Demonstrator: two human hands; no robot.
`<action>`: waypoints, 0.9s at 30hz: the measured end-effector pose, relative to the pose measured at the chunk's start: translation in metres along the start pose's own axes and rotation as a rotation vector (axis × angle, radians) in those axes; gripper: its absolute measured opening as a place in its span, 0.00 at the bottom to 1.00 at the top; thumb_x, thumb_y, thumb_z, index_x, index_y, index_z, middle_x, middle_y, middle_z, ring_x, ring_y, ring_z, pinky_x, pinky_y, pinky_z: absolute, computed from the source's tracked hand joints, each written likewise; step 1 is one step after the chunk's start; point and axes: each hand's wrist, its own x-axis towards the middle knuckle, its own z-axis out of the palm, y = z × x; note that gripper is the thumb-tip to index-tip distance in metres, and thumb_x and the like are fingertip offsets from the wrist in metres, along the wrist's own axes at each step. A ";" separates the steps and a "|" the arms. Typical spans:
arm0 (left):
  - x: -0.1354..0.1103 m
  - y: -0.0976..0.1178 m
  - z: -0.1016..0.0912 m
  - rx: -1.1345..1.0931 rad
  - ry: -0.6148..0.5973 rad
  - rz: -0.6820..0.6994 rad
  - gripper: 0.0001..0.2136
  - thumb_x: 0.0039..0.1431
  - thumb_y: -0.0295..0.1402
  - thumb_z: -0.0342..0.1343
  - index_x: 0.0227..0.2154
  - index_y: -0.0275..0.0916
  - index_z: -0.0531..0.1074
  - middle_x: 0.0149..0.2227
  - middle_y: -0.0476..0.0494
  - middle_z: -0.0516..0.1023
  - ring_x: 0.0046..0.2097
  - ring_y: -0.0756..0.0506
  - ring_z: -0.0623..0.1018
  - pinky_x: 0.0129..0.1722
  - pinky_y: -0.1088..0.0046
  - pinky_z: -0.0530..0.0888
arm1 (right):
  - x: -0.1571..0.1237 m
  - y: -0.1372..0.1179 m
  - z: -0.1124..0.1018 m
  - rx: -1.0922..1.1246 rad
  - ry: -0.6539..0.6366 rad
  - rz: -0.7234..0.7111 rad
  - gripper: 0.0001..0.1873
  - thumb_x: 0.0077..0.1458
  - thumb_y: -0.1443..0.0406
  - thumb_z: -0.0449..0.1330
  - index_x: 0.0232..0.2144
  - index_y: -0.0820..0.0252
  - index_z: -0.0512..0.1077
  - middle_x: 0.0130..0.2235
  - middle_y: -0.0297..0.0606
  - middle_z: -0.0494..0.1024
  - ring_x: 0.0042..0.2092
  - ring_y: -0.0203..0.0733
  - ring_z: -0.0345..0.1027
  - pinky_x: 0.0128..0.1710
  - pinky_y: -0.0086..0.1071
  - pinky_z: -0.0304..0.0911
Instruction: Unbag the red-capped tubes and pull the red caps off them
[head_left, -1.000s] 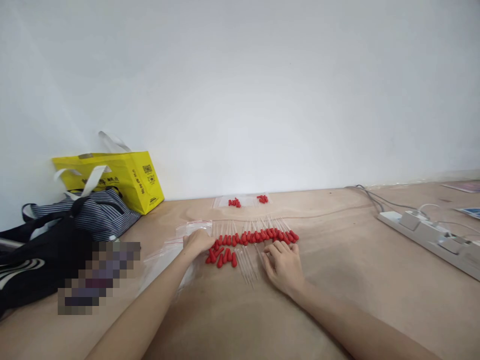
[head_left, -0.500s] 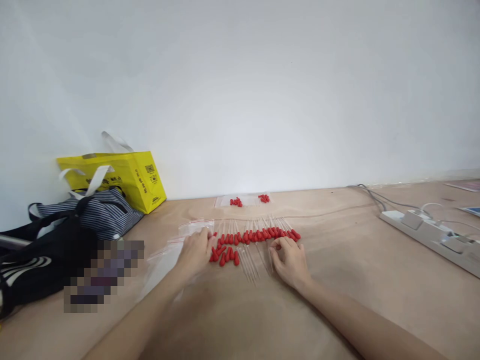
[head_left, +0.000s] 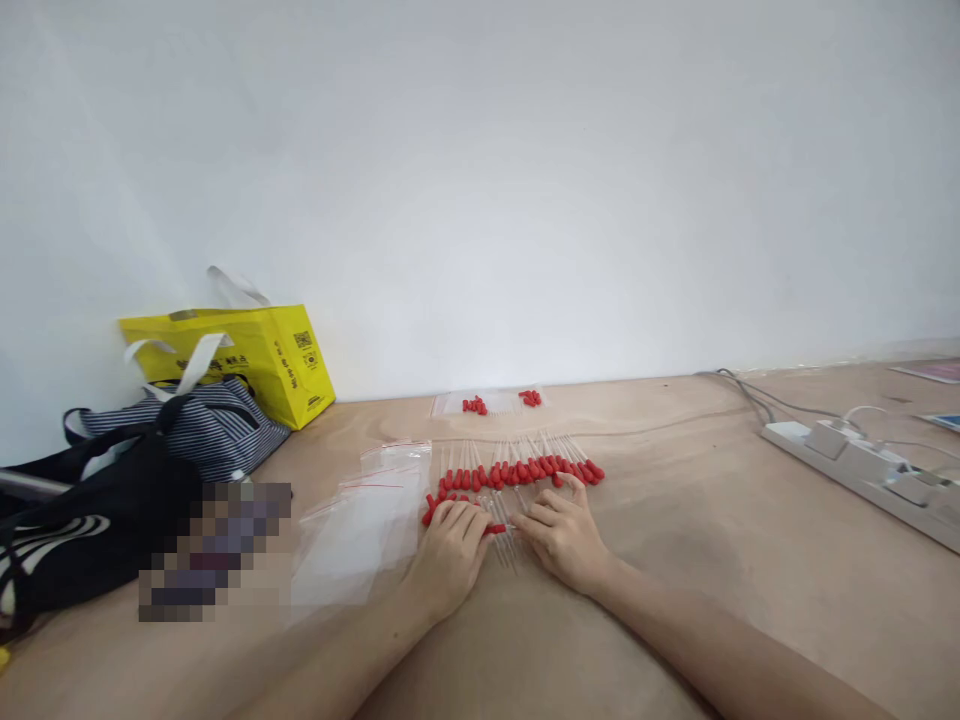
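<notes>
My left hand [head_left: 454, 555] is closed around a red rubber bulb [head_left: 496, 528], whose end sticks out to the right of the fingertips. Facing it, my right hand [head_left: 564, 535] pinches a thin glass dropper tube, largely hidden by the fingers, with its tip at the bulb's open end. Under and between the hands lie several loose glass tubes [head_left: 508, 556]. Loose red bulbs [head_left: 429, 512] lie just beyond the left hand, partly covered by it. Behind both hands runs a row of droppers with red bulbs [head_left: 517, 472], their glass ends pointing at the wall.
Clear zip bags [head_left: 360, 545] lie left of my left hand. Near the wall is another bag with droppers [head_left: 499, 402]. A yellow bag [head_left: 292, 370], a striped bag [head_left: 217, 425] and a black bag [head_left: 97, 510] stand left. A power strip [head_left: 862, 480] with cables is right.
My left hand has moved right and nearer, away from the zip bags, and now holds a red bulb. The right hand has shifted slightly left, bringing the glass tube to it.
</notes>
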 end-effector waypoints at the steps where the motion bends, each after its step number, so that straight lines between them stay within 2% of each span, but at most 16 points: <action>1: 0.000 0.000 -0.001 -0.031 0.010 -0.005 0.08 0.58 0.30 0.43 0.33 0.37 0.67 0.32 0.44 0.73 0.36 0.45 0.70 0.39 0.65 0.62 | 0.000 0.000 0.001 -0.003 -0.008 0.000 0.10 0.54 0.68 0.50 0.33 0.53 0.71 0.22 0.30 0.71 0.31 0.35 0.59 0.49 0.45 0.38; 4: 0.000 0.001 -0.001 -0.108 0.043 0.001 0.08 0.57 0.31 0.45 0.36 0.40 0.68 0.35 0.45 0.74 0.39 0.46 0.70 0.43 0.64 0.61 | 0.000 -0.002 0.002 0.011 -0.021 -0.002 0.09 0.55 0.68 0.49 0.31 0.56 0.70 0.23 0.31 0.70 0.30 0.35 0.58 0.49 0.44 0.38; 8: 0.001 0.004 -0.004 -0.172 0.054 -0.054 0.08 0.57 0.29 0.45 0.31 0.41 0.69 0.32 0.48 0.75 0.37 0.48 0.71 0.44 0.65 0.61 | 0.000 -0.003 0.001 0.027 -0.021 -0.030 0.09 0.54 0.69 0.49 0.30 0.57 0.69 0.23 0.31 0.69 0.29 0.34 0.57 0.48 0.42 0.40; 16: -0.005 0.005 -0.008 -0.164 0.018 -0.090 0.09 0.55 0.26 0.45 0.23 0.40 0.68 0.28 0.50 0.73 0.35 0.48 0.69 0.46 0.61 0.58 | -0.001 -0.004 -0.004 0.062 -0.041 -0.051 0.08 0.52 0.69 0.50 0.27 0.57 0.68 0.21 0.30 0.68 0.28 0.34 0.55 0.45 0.40 0.41; 27: -0.004 0.009 -0.014 -0.157 0.000 -0.090 0.10 0.55 0.25 0.43 0.23 0.40 0.67 0.29 0.48 0.73 0.35 0.47 0.69 0.46 0.60 0.58 | -0.002 -0.007 -0.006 0.104 -0.051 -0.019 0.08 0.52 0.68 0.49 0.25 0.58 0.68 0.20 0.31 0.68 0.29 0.35 0.55 0.43 0.39 0.42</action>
